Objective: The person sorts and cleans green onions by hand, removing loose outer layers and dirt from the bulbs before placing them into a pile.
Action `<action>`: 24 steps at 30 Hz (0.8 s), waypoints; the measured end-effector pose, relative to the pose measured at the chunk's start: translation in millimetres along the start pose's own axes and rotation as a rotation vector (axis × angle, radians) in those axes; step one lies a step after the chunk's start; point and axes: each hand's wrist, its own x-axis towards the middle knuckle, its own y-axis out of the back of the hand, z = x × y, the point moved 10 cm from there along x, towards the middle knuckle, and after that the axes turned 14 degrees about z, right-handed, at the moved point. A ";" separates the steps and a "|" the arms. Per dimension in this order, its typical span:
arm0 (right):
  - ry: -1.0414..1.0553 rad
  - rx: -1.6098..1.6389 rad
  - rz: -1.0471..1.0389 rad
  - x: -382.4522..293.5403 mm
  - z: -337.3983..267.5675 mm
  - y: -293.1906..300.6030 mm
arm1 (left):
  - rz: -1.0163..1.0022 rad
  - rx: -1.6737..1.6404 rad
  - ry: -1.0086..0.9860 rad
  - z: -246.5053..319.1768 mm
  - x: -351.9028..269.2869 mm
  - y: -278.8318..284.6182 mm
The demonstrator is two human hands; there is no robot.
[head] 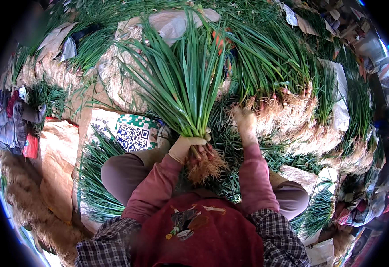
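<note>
My left hand (188,147), in a pale glove, grips a bunch of green onions (189,96) just above the bulbs. Its long leaves fan out away from me, and its reddish bulbs and pale roots hang toward my lap. To the right, my right hand (245,121), also gloved and blurred, is at the left edge of a pile of green onions (274,66) with roots turned toward me. Whether its fingers hold anything cannot be made out. Loose green leaves lie between my legs.
A printed woven sack (104,120) lies at the left, with more green onions (97,177) beside my knee. A tan sack (59,160) is farther left. Rows of onions with pale roots (124,80) lie ahead. Other people (11,116) sit at the far left and far right.
</note>
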 end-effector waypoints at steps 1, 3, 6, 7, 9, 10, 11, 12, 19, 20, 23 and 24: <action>0.056 -0.012 0.139 24.3 0.9 13.4 | -0.023 0.048 0.045 -6.2 2.8 -2.3; 0.256 -0.105 0.184 45.2 -10.1 14.9 | -0.054 0.139 0.122 -17.6 11.6 -0.4; 0.036 0.239 0.170 42.6 15.1 5.2 | -0.025 0.039 0.063 -20.2 19.9 2.3; 0.038 0.106 0.059 24.2 15.6 -10.6 | -0.006 0.022 0.049 -18.5 16.7 6.5; 0.392 -0.472 -0.226 -35.3 20.1 -46.9 | -0.027 -0.023 0.062 -12.8 6.9 5.2; 0.820 -0.841 -0.289 -77.7 20.4 -66.6 | -0.045 -0.047 0.065 -9.2 3.9 1.0; 0.797 -0.694 -0.332 -97.8 57.9 -71.2 | -0.059 -0.042 0.064 -10.1 5.1 -6.8; 0.838 -0.546 -0.504 -129.0 73.1 -69.4 | -0.052 -0.038 0.056 -9.6 4.5 -5.5; 0.128 0.385 -0.541 -107.1 11.2 8.8 | -0.118 0.056 0.057 -13.2 -0.9 -16.5; 0.249 0.384 -0.500 -101.1 -0.1 10.0 | -0.119 0.082 0.064 -15.4 0.1 -21.6; 0.442 0.330 -0.147 -51.9 5.9 -1.7 | -0.097 0.021 0.048 -19.2 8.3 -31.8; 0.357 0.175 -0.023 -33.8 -3.5 10.1 | -0.070 -0.020 0.021 -18.2 9.2 -26.2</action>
